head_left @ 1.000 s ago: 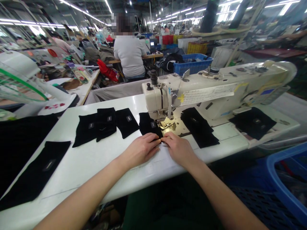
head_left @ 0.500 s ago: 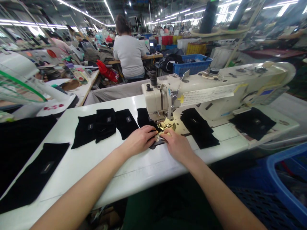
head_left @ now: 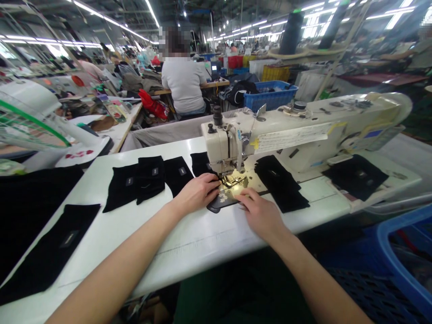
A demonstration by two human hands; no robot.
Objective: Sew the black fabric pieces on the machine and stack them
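Observation:
My left hand (head_left: 198, 191) is beside the needle of the sewing machine (head_left: 219, 150). Its fingers are closed together on the edge of a black fabric piece (head_left: 202, 163), most of which lies behind the hand and the machine head. My right hand (head_left: 261, 213) hovers at the front right of the lit metal needle plate (head_left: 229, 195), with thumb and fingers drawn together. What it pinches, if anything, is too small to make out. Right of the needle lies a stack of black fabric pieces (head_left: 283, 186) with a small label on top.
Several labelled black pieces (head_left: 123, 189) lie along the white table (head_left: 189, 243), left of the machine. More black cloth (head_left: 357, 175) rests at the machine's right end. A blue basket (head_left: 388, 252) stands at right, a fan (head_left: 30, 117) at left. A person (head_left: 184, 83) sits ahead.
My right hand has drawn back to the right and towards me from the needle, baring the needle plate. My left hand has shifted slightly left and stays by the presser foot.

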